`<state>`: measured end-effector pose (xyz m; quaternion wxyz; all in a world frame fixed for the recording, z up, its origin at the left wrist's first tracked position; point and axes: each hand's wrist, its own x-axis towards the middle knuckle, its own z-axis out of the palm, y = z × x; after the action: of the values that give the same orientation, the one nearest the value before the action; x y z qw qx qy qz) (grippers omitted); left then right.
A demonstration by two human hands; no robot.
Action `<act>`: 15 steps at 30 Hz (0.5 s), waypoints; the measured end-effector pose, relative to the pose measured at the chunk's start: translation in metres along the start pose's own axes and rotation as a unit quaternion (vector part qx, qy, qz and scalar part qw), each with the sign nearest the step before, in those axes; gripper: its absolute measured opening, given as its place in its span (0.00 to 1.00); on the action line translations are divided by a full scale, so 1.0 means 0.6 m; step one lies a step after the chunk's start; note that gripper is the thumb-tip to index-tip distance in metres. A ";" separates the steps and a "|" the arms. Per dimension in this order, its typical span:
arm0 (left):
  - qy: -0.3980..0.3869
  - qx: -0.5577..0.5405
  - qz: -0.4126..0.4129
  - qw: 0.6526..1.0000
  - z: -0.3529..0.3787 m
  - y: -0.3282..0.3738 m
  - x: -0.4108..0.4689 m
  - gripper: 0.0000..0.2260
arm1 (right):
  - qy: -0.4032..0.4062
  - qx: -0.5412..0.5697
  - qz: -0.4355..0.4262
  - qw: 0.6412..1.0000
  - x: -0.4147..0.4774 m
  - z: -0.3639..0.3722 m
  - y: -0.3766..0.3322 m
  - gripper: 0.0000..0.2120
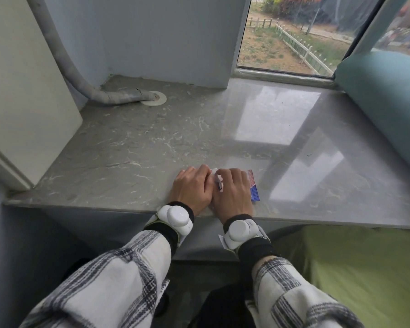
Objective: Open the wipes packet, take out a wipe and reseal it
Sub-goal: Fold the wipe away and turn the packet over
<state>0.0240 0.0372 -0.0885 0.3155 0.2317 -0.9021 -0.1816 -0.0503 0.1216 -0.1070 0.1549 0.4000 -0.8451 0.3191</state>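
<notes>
The wipes packet (253, 189) lies on the grey stone sill (133, 147) near its front edge. Only its blue and red right end and a pale strip between my hands show. My left hand (192, 188) rests palm down over the packet's left part. My right hand (232, 191) covers its middle and right part, fingers curled on it. Both hands touch each other above the packet. I cannot tell whether the flap is open, and no wipe is clearly visible.
A wrapped grey pipe (118, 97) enters a round white fitting at the sill's back left. A white panel (26, 91) stands on the left. A teal cushion (388, 98) lies along the right. The window (294, 34) is behind. A green cover (365, 268) is below right.
</notes>
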 end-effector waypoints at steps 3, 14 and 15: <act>0.006 0.002 -0.005 1.000 0.000 0.001 0.001 0.08 | -0.015 -0.050 -0.017 0.998 0.000 0.014 0.016 0.07; -0.070 0.082 0.015 0.994 0.022 -0.015 0.011 0.05 | 0.063 0.103 0.115 0.986 0.008 -0.014 0.007 0.05; -0.071 0.081 0.017 0.994 0.021 -0.016 0.011 0.05 | 0.058 0.119 0.124 0.983 0.009 -0.016 0.010 0.04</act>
<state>0.0139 0.0279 -0.0990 0.2338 0.2277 -0.9378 -0.1181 -0.0582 0.1279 -0.0996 0.1143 0.2881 -0.8336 0.4572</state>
